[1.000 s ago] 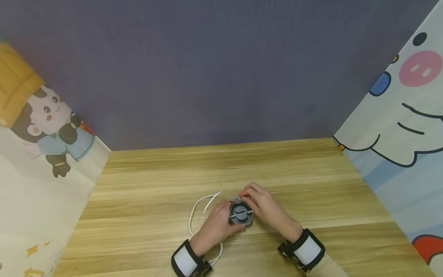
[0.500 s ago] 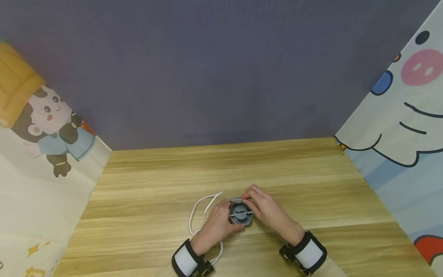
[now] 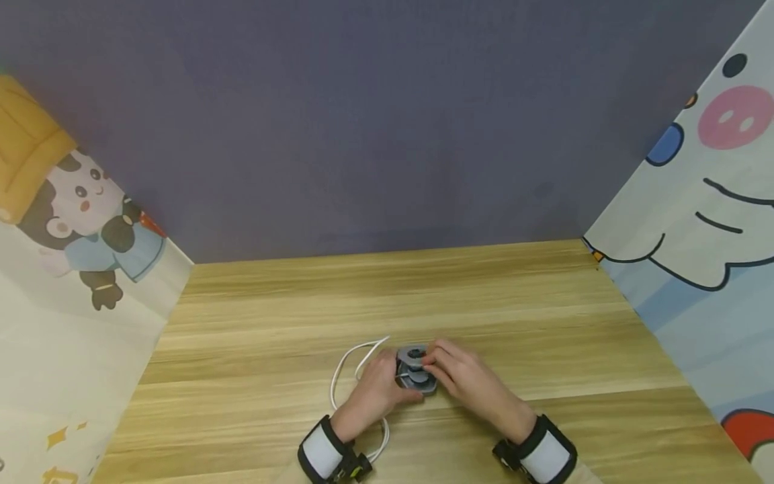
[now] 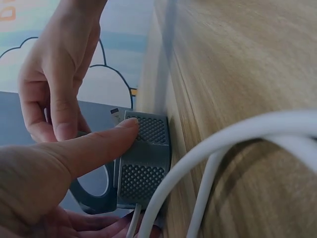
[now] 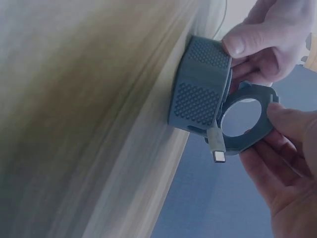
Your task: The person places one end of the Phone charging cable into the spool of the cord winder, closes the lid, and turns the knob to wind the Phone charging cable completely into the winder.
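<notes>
A grey hexagonal cable winder case point(image 5: 200, 74) with dimpled sides stands on the wooden table. My left hand point(image 3: 375, 392) grips it from the left, thumb pressed on its near side. Fingers of my right hand point(image 3: 470, 378) pinch the ring-shaped lid point(image 5: 257, 139), which tilts over the far part of the case and has a round hole. Inside the case, the round spool point(image 3: 419, 377) is partly covered by the lid. A small metal-tipped plug point(image 5: 216, 144) sticks out of the case's side. White cable point(image 3: 332, 383) leaves the left side and loops round my left hand.
The wooden table point(image 3: 272, 302) ends at a dark grey back panel point(image 3: 387, 134). Cartoon-printed walls stand at the left point(image 3: 60, 349) and right point(image 3: 683, 323).
The lid has swung from nearly upright behind the case toward me, now tilted over it. My right hand moved slightly nearer with it. My left hand stays almost still on the case.
</notes>
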A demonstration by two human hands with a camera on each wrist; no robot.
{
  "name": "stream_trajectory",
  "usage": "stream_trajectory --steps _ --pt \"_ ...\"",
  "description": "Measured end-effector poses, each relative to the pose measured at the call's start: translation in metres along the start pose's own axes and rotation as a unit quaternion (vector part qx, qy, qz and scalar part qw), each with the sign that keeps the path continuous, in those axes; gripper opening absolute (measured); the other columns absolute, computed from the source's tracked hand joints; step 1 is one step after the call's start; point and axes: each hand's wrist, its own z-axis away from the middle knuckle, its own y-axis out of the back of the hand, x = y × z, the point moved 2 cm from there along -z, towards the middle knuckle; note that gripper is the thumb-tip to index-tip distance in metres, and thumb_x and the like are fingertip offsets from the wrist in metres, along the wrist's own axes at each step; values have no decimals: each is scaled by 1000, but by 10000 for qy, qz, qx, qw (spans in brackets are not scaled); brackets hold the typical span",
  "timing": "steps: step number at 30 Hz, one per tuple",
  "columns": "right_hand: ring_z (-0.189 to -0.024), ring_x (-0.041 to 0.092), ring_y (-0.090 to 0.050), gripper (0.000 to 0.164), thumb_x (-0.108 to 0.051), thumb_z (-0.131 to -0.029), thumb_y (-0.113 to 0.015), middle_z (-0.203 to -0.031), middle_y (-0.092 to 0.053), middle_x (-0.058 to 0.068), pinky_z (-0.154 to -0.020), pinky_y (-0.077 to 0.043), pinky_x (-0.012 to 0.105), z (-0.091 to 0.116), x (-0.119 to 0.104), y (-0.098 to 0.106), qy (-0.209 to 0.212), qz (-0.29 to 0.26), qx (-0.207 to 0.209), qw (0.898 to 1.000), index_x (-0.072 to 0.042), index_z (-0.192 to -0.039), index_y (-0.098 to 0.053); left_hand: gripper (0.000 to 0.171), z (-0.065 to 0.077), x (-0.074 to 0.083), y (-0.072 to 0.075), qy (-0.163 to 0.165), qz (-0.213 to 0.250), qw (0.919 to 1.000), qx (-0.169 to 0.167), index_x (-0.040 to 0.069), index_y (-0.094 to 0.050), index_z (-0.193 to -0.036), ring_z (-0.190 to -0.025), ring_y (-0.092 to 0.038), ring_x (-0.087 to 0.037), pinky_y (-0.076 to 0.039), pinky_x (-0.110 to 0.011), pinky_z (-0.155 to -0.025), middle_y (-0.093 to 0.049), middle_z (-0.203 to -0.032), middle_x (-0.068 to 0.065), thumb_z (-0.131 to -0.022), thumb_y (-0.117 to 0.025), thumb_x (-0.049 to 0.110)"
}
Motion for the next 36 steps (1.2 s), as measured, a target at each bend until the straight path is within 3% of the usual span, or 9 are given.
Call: stream_trajectory --steps 4,11,18,26,32,36 --pt "-96 9 -66 12 -6 -89 -78 -104 -64 -4 -84 -60 26 5 -2 0 218 90 -122 9996 -11 -99 -73 97 -1 1 0 -22 -128 9999 -88 -14 -47 -145 -122 -60 -40 -50 -53 -105 -62 -133 -29 -70 -96 25" --pt "-93 9 -63 12 -8 -87 -81 -102 -63 -1 -80 -60 26 14 -4 -5 583 189 -175 9980 -10 -94 -72 87 -1 2 0 -52 -365 9993 -99 -10 -53 -142 -115 -63 -37 -54 -49 -99 -65 -126 -26 -74 -94 26" --pt "-92 8 -61 13 -7 -84 -82 -101 -63 -1 -78 -58 25 16 -4 -8 627 209 -154 9977 -10 -92 -72 84 0 4 0 128 -262 9991 -307 -10 -51 -144 -126 -61 -35 -54 -46 -104 -60 -141 -25 -80 -90 28" --pt "-93 9 -61 9 -8 -87 -80 -102 -62 -2 -79 -58 26 15 -4 -7 610 277 -253 9974 -10 -92 -73 83 -1 5 0 79 -452 9982 -373 -10 -51 -144 -121 -64 -32 -56 -44 -100 -63 -136 -22 -81 -88 29" --pt "-96 9 -61 5 -12 -91 -77 -103 -62 -2 -81 -58 26 16 -4 -8 607 328 -369 9969 -9 -91 -72 91 -4 9 -1 -318 -954 9938 -475 0 -45 -153 -134 -55 -35 -51 -47 -107 -54 -148 -22 -81 -88 36" --pt "-99 10 -62 3 -12 -95 -74 -106 -62 -1 -84 -58 25 16 -2 -6 688 156 -504 9962 -10 -95 -73 82 -6 14 0 -596 -1418 9866 -541 6 -52 -150 -135 -55 -31 -53 -43 -106 -56 -148 -17 -84 -86 41"
